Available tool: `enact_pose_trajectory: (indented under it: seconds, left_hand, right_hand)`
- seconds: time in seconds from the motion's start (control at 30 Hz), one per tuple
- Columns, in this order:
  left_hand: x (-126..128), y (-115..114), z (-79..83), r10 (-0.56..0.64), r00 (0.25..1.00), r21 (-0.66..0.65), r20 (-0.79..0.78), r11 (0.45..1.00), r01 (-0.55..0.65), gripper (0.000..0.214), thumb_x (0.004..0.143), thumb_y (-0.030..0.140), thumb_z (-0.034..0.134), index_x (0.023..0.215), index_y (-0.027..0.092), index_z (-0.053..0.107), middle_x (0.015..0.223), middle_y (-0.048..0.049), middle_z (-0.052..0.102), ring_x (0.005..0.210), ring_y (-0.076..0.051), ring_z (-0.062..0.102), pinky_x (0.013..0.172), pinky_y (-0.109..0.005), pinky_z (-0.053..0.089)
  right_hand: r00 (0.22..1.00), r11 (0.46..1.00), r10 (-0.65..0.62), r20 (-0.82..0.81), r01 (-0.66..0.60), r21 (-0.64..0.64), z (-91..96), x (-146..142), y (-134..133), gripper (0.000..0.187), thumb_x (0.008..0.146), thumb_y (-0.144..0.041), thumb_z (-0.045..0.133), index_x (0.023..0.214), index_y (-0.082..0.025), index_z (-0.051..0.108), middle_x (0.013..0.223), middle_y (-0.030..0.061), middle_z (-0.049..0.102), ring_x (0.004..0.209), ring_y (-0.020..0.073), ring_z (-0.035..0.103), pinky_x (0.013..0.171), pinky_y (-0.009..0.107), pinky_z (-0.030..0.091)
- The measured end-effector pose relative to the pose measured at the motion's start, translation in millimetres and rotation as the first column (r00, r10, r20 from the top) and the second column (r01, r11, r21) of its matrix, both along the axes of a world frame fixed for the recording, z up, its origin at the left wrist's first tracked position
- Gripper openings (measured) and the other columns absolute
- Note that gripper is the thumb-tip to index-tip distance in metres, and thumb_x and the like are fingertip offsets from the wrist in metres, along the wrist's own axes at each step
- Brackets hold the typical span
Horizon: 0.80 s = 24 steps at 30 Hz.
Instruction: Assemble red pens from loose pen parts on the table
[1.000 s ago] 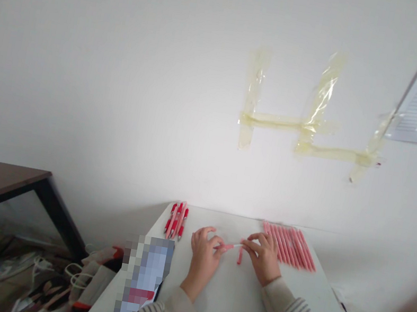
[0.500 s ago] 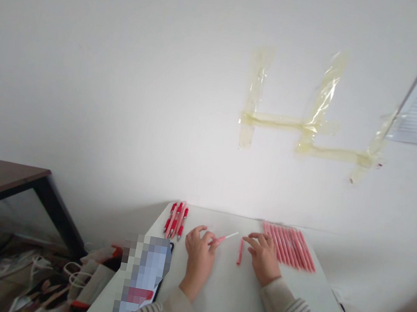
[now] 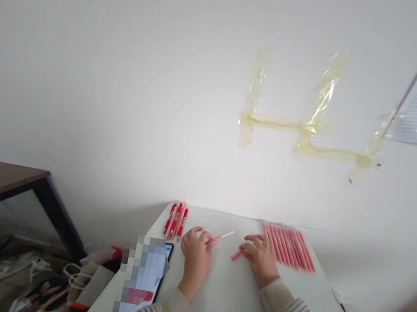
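Parts apart: your left hand (image 3: pixel 196 248) pinches refill (image 3: pixel 220 238); right hand (image 3: pixel 260 254) pinches tube (image 3: pixel 236 255) off bench (image 3: pixel 223 304). Joining likely needs ends aligned.

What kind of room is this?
Probably a plain workroom or spare room at home: a small white table against a white wall, rows of pink pen barrels and red pens, and bags heaped on the floor.
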<state>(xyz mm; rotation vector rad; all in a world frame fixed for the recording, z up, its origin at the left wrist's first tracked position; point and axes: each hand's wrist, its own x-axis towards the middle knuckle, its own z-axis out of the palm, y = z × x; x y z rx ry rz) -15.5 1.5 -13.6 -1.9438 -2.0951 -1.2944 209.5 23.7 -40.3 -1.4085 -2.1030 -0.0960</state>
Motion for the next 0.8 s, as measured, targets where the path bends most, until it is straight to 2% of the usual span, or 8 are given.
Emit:
enact_pose_trajectory:
  seconds: [0.13, 0.23, 0.47, 0.8]
  left_hand:
    - [0.0, -1.0, 1.1, -0.001, 1.0, 0.016, 0.007, 1.0, 0.001, 0.012, 0.086, 0.027, 0.061, 0.086, 0.026, 0.073, 0.116, -0.0072, 0.055, 0.114, -0.028, 0.048, 0.102, -0.05, 0.039]
    - [0.5, -1.3, 0.8, -0.011, 1.0, 0.019, 0.016, 1.0, 0.011, 0.013, 0.087, 0.029, 0.06, 0.085, 0.026, 0.073, 0.116, -0.0069, 0.055, 0.114, -0.027, 0.048, 0.103, -0.05, 0.04]
    - [1.0, 1.5, -3.2, -0.062, 0.998, -0.002, 0.009, 0.998, 0.062, 0.016, 0.085, 0.035, 0.062, 0.083, 0.027, 0.076, 0.118, -0.0078, 0.056, 0.115, -0.028, 0.049, 0.105, -0.051, 0.04]
    - [1.6, 1.1, -2.6, -0.082, 0.997, -0.002, 0.012, 0.997, 0.082, 0.014, 0.083, 0.035, 0.066, 0.082, 0.026, 0.077, 0.118, -0.0083, 0.057, 0.116, -0.029, 0.048, 0.105, -0.054, 0.042]
  right_hand:
    - [1.0, 0.999, 0.014, -0.024, -0.013, 0.038, 1.9, 2.6, 2.5, 0.021, 0.093, -0.021, 0.059, 0.104, -0.032, 0.073, 0.118, 0.004, 0.069, 0.115, 0.0268, 0.053, 0.098, 0.046, 0.046]
    - [0.999, 0.998, -0.021, -0.031, 0.023, 0.067, 3.7, 5.9, 3.2, 0.021, 0.094, -0.024, 0.057, 0.108, -0.031, 0.071, 0.113, 0.0053, 0.07, 0.111, 0.0264, 0.054, 0.095, 0.044, 0.046]
    - [0.987, 0.981, -0.159, -0.022, 0.161, 0.109, 3.5, 12.2, 2.6, 0.02, 0.093, -0.025, 0.058, 0.107, -0.033, 0.072, 0.109, 0.0044, 0.068, 0.109, 0.0266, 0.052, 0.092, 0.041, 0.042]
    - [0.981, 0.976, -0.189, -0.049, 0.193, 0.102, 6.3, 12.2, 1.7, 0.02, 0.093, -0.028, 0.059, 0.107, -0.033, 0.072, 0.11, 0.0043, 0.068, 0.109, 0.027, 0.052, 0.092, 0.042, 0.04]
